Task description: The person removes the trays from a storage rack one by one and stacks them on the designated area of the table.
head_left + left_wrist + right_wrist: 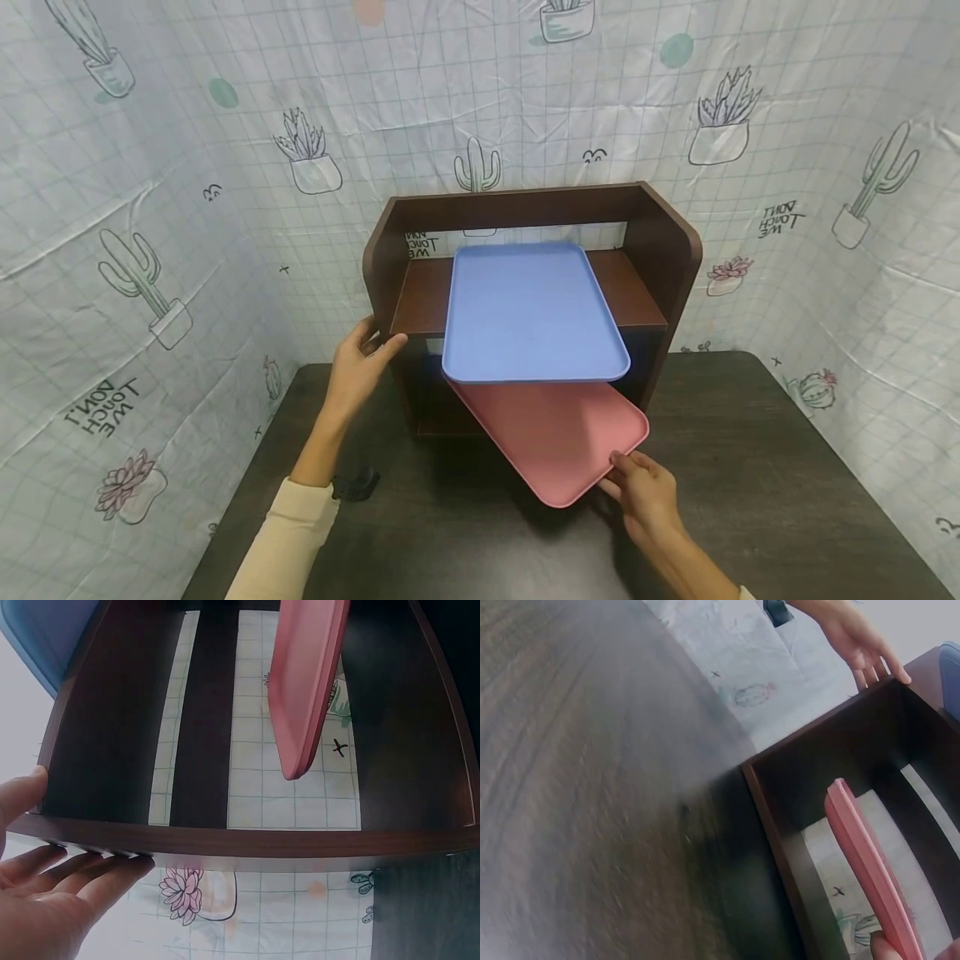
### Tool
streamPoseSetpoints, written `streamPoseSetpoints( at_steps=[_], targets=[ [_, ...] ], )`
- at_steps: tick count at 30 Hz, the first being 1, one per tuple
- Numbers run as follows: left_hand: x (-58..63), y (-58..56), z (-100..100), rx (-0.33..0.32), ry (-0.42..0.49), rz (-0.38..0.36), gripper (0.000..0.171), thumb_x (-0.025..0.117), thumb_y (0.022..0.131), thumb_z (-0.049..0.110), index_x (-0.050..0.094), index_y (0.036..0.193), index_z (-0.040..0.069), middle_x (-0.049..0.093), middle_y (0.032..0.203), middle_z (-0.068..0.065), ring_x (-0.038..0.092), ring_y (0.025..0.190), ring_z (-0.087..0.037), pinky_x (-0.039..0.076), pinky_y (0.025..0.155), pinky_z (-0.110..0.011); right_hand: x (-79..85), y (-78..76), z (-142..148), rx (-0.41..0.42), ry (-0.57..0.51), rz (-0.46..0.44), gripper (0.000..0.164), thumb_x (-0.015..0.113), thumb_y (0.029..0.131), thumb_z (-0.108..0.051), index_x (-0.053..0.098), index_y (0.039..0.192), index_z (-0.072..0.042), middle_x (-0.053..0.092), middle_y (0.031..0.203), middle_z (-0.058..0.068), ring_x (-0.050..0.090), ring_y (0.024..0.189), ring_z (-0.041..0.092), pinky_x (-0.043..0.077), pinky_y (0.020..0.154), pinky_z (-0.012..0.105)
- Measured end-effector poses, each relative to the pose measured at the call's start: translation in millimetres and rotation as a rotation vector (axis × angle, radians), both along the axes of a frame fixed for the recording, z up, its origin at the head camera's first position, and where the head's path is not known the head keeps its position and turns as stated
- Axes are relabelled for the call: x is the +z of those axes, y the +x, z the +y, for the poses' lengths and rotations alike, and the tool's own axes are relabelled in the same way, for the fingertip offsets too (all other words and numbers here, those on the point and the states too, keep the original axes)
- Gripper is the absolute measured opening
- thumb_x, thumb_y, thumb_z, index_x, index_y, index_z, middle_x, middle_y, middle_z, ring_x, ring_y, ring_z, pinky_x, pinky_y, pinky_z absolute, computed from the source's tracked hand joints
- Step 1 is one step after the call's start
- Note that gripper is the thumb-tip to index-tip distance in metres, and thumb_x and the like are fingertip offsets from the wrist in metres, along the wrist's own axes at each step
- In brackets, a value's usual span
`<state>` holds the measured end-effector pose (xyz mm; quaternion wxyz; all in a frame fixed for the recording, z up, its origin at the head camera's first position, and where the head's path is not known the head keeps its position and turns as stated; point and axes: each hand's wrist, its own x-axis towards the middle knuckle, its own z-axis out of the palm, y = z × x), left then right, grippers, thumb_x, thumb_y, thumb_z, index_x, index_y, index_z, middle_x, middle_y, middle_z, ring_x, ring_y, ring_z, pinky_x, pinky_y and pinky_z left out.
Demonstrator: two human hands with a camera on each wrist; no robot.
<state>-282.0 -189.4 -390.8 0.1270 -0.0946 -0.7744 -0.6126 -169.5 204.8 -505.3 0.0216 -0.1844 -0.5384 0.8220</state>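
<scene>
A dark brown two-tier shelf stands on the table. My left hand grips the edge of its left side panel, thumb at the front edge and fingers along the outer face; the left wrist view shows this hand close up. My right hand pinches a pink tray by its near right rim. This tray is tilted and turned, its far end hidden under a blue tray. The blue tray lies on the upper board, its front jutting past the board's edge.
Under the shelf spreads a dark wooden table. A white cloth with cactus drawings hangs behind and at both sides. A black strap-like item shows beside the left wrist.
</scene>
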Motion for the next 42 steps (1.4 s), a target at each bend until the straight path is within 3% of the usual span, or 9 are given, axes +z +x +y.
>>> streamPoseSetpoints(
  at_steps=[6,14,24,32,42],
  targets=[
    [0.5,0.5,-1,0.010,-0.017,-0.001,0.066,0.078,0.100,0.029,0.052,0.155,0.004,0.049,0.164,-0.019,0.052,0.149,-0.040,0.048,0.118,-0.050,8.6,-5.9,11,0.037,0.071,-0.016,0.013,0.049,0.109,-0.001,0.060,0.113,0.005,0.073,0.082,-0.005,0.076,0.083,0.008,0.066,0.082,0.028],
    [2.6,1.2,0,-0.005,-0.054,0.008,0.065,0.075,0.102,0.028,0.050,0.157,0.005,0.049,0.163,-0.020,0.052,0.147,-0.042,0.048,0.118,-0.051,13.0,-9.7,22,0.100,0.133,-0.054,0.041,0.051,0.110,-0.004,0.043,0.145,0.017,0.076,0.088,-0.005,0.076,0.087,0.005,0.065,0.083,0.026],
    [2.2,-1.4,-5,0.003,-0.114,-0.011,0.068,0.076,0.101,0.037,0.051,0.157,0.009,0.052,0.162,-0.015,0.052,0.149,-0.037,0.050,0.117,-0.054,20.5,-9.4,35,0.129,0.174,-0.082,0.028,0.056,0.109,-0.006,0.057,0.132,0.010,0.077,0.082,-0.007,0.077,0.080,0.006,0.065,0.079,0.025],
    [0.5,-3.9,-10,-0.015,-0.130,-0.029,0.072,0.078,0.098,0.046,0.053,0.157,0.014,0.055,0.160,-0.012,0.051,0.151,-0.035,0.052,0.114,-0.057,23.0,-11.7,43,0.167,0.207,-0.097,0.045,0.057,0.110,-0.010,0.046,0.146,0.014,0.076,0.084,-0.008,0.077,0.080,0.005,0.065,0.078,0.025],
    [-3.1,-6.8,-13,-0.026,-0.082,-0.044,0.069,0.079,0.098,0.043,0.055,0.156,0.016,0.056,0.160,-0.010,0.055,0.148,-0.032,0.052,0.114,-0.055,25.0,-11.7,56,0.202,0.234,-0.109,0.057,0.059,0.109,-0.011,0.038,0.154,0.016,0.075,0.084,-0.012,0.074,0.077,0.003,0.064,0.074,0.023]
  ],
)
